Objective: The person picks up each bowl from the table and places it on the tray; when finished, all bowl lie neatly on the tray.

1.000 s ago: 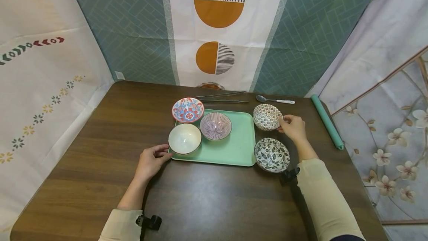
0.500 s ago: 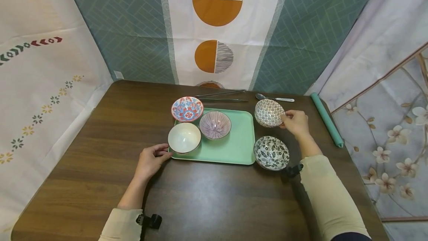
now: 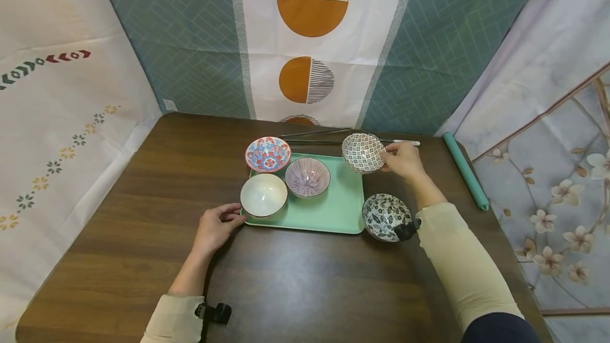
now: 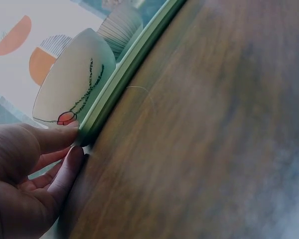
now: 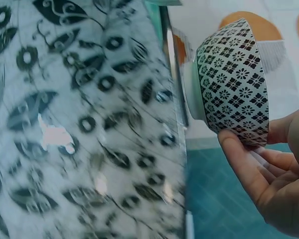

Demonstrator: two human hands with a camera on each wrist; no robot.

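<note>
My right hand (image 3: 404, 160) pinches a small bowl with a checkered flower pattern (image 3: 363, 153) by its side, thumb on the outer wall. In the head view this bowl overlaps the far right corner of the mint green tray (image 3: 340, 216). At the tray's near left corner my left hand (image 3: 216, 229) pinches the edge between thumb and fingers. Just beside those fingers, a cream bowl (image 3: 263, 196) stands on the tray, with a red flower on its outside in the left wrist view. A purple striped bowl (image 3: 307, 177) and a red and blue bowl (image 3: 268, 154) sit near it.
A black and white leaf bowl (image 3: 383, 215) stands by the tray's right edge, under my right wrist. Chopsticks (image 3: 314, 142) and a partly covered spoon (image 3: 413, 143) lie at the back. A green roll (image 3: 466, 171) lies along the table's right side.
My right hand has lifted the checkered bowl from right of the tray and carried it left and back, over the tray's corner. The left hand has stayed put.
</note>
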